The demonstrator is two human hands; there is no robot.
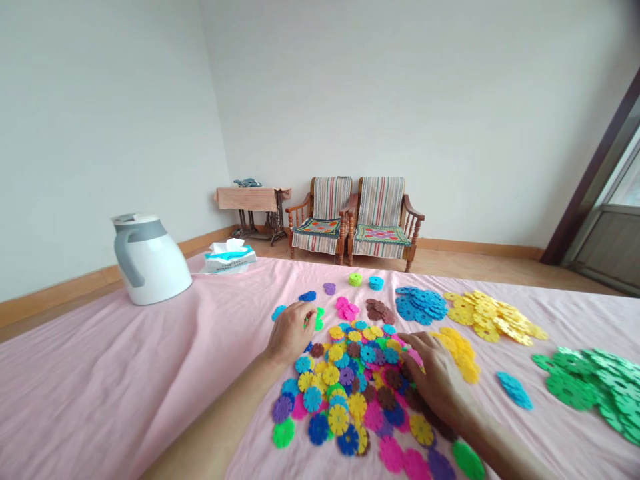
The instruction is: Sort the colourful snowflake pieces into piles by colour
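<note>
My left hand (294, 328) is over the left back edge of a mixed pile of notched plastic discs (339, 373). Its fingers are curled beside a few bright green discs (319, 320), and a bit of green shows in the gap between thumb and fingers. At the pile's right side my right hand (433, 367) is bent, palm down, with a pink disc (416, 360) by its thumb. Its fingertips are partly hidden. Behind the pile lie small groups of pink discs (347, 308), brown discs (380, 311) and purple discs (329, 289).
Larger discs lie to the right: blue (421, 305), yellow (493, 315) and green (595, 383). Short stacks of lime discs (355, 279) and light blue discs (376, 283) stand behind. A white jug (153, 263) and a tissue pack (230, 258) are on the pink cloth (125, 373).
</note>
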